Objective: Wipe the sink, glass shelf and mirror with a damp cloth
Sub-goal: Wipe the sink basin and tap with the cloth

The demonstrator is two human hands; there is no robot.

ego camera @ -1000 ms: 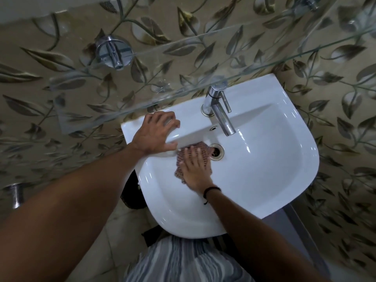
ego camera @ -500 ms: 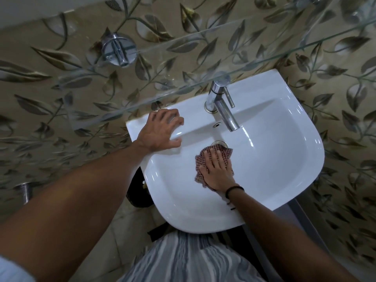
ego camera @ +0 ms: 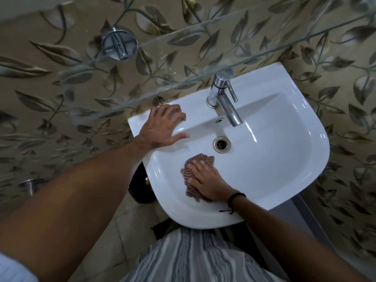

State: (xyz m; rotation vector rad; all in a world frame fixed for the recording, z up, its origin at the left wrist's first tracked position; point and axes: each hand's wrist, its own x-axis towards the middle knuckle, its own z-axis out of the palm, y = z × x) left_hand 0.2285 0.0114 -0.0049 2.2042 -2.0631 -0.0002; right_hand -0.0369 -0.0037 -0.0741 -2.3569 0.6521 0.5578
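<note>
A white sink (ego camera: 284, 151) hangs on the leaf-patterned wall. My right hand (ego camera: 209, 181) lies flat on a reddish checked cloth (ego camera: 198, 159) and presses it against the basin's near left slope, below the drain (ego camera: 221, 144). My left hand (ego camera: 162, 127) rests with spread fingers on the sink's back left rim and holds nothing. The glass shelf (ego camera: 183, 64) runs across above the sink, its front edge over the tap. No mirror is in view.
A chrome tap (ego camera: 225, 98) juts over the basin from the back rim. A chrome wall valve (ego camera: 119, 42) sits behind the shelf at the upper left, and a small chrome fitting (ego camera: 29, 185) at the far left. A dark object (ego camera: 140, 190) lies under the sink.
My right hand has slid the cloth from the drain down and left along the basin, uncovering the drain. My left hand stays on the rim.
</note>
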